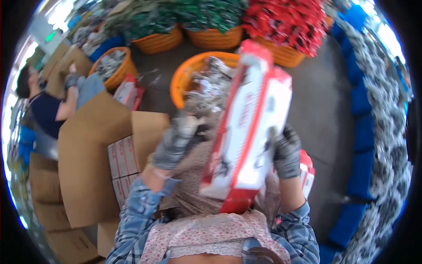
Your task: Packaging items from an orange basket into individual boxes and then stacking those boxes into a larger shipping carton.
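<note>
A long red-and-white plastic package [252, 119] stands tilted in front of my lap. My right hand [286, 152], in a grey work glove, is closed against its right side. On the other side, apart from the package, is my left hand [176, 138], also gloved. Its fingers look partly spread and slightly blurred, with nothing plainly held. Just left of that hand, an open cardboard carton [94, 154] contains several red-and-white packs [124, 157] in rows. Beyond the package, an orange basket [178, 83] holds silvery crumpled pieces.
Orange baskets heaped with green pieces [211, 15] and red pieces [285, 22] line the far side. Blue bins [362, 127] with grey pieces run along the right. Another red-and-white package [306, 169] lies beside my right forearm. At far left, a co-worker [48, 108] handles cardboard.
</note>
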A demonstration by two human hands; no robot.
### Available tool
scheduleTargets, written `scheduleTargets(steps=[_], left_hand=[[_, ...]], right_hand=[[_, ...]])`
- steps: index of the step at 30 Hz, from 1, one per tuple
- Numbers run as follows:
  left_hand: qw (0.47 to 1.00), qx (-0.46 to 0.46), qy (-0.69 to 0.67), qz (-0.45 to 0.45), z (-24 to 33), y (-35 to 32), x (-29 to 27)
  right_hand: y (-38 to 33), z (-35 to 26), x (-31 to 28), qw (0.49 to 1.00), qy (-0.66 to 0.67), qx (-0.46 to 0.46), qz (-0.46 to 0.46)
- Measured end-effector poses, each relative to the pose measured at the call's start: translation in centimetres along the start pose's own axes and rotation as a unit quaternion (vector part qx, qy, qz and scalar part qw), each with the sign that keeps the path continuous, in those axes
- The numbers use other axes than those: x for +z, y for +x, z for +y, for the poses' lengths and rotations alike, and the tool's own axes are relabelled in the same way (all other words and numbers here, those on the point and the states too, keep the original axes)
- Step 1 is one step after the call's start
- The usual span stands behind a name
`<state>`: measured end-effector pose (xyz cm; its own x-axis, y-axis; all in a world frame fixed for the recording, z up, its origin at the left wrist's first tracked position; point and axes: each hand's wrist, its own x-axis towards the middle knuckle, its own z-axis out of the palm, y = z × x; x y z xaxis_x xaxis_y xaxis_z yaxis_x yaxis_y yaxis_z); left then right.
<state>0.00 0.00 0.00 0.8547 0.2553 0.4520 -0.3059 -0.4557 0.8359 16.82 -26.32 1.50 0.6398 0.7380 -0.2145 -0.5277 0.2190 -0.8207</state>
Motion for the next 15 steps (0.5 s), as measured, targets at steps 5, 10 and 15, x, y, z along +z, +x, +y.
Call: scheduleTargets(steps=[5, 10, 15], left_hand=[[0.955, -0.208, -0.201, 0.066, 3.4, 0.1, -1.6], [0.986, -0.133, -0.065, 0.080, 4.3, -2.8, -2.6], [0.991, -0.129, -0.010, 0.034, 4.0, -2.8, -2.7]], right_hand=[[3.9, 3.7, 9.3, 0.887, -0.383, -0.256, -0.035], [5.9, 1.1, 13.7, 0.571, -0.657, -0.493, -0.017], [8.6, -1.2, 13.6, 0.569, -0.701, -0.422, -0.083]])
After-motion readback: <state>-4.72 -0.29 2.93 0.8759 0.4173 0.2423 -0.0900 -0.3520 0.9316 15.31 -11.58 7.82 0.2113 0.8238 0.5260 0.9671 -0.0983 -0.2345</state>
